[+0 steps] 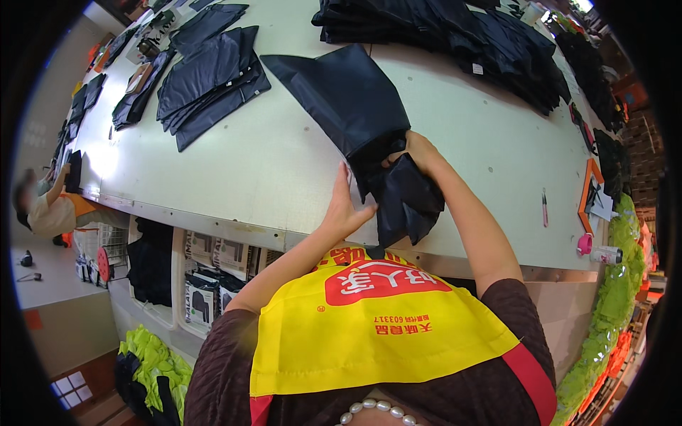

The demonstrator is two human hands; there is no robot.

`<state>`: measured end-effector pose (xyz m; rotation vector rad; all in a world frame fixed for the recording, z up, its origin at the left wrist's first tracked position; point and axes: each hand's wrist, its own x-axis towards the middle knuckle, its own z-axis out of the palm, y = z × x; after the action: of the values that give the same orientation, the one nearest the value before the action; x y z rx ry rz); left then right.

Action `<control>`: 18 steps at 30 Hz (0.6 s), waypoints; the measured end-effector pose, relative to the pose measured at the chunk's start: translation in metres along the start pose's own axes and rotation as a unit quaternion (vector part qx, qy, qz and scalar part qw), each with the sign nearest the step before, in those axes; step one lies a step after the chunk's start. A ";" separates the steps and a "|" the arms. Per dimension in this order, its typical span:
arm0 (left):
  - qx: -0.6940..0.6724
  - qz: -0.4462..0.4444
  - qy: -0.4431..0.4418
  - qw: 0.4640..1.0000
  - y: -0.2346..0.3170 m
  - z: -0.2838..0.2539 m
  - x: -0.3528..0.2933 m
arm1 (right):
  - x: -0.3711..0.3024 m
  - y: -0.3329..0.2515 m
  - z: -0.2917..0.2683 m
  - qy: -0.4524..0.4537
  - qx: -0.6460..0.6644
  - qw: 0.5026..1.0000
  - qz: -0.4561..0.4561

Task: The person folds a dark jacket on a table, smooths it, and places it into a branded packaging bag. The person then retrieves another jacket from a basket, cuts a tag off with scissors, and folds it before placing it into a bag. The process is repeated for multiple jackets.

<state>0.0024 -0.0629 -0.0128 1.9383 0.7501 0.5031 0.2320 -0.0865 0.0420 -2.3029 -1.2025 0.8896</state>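
Observation:
In front of me a black, slightly shiny garment (352, 96) lies over the table's front part, its wide end spread flat away from me. Its near end is bunched and hangs toward the table edge. My right hand (419, 153) has its fingers curled into the bunched cloth from the right side. At the garment's left edge is my left hand (348, 206), fingers straight and thumb spread apart, the thumb tip touching the hanging cloth. Folds hide part of the right fingers.
Stacks of folded black garments (206, 85) lie at the far left of the white table (284, 170), and a larger black pile (455, 35) at the back right. A pen (545, 207), an orange frame (588, 195) and a clear jar (607, 255) sit at right. A person (53, 206) works at far left.

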 end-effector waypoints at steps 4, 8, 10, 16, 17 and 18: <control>0.004 0.073 0.084 0.994 -0.002 -0.003 0.019 | -0.001 0.014 -0.001 -0.040 0.208 0.977 -0.025; 0.293 0.112 -0.096 0.944 0.023 -0.018 0.007 | -0.009 0.026 -0.008 -0.068 0.375 0.924 -0.039; 0.253 0.283 -0.046 0.924 0.052 -0.025 -0.008 | -0.012 0.038 -0.004 -0.122 0.751 0.641 0.099; 0.171 0.252 0.091 0.948 0.035 -0.061 0.008 | -0.023 0.044 0.031 -0.052 0.710 0.702 -0.014; 0.187 0.232 0.084 0.951 0.027 -0.062 0.011 | -0.025 0.044 0.036 -0.046 0.707 0.705 -0.021; 0.202 0.211 0.076 0.953 0.019 -0.062 0.015 | -0.028 0.043 0.041 -0.041 0.704 0.709 -0.027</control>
<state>-0.0200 -0.0200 0.0327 2.4860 0.5603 0.8166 0.2165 -0.1313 -0.0036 -0.9316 -0.2466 1.2336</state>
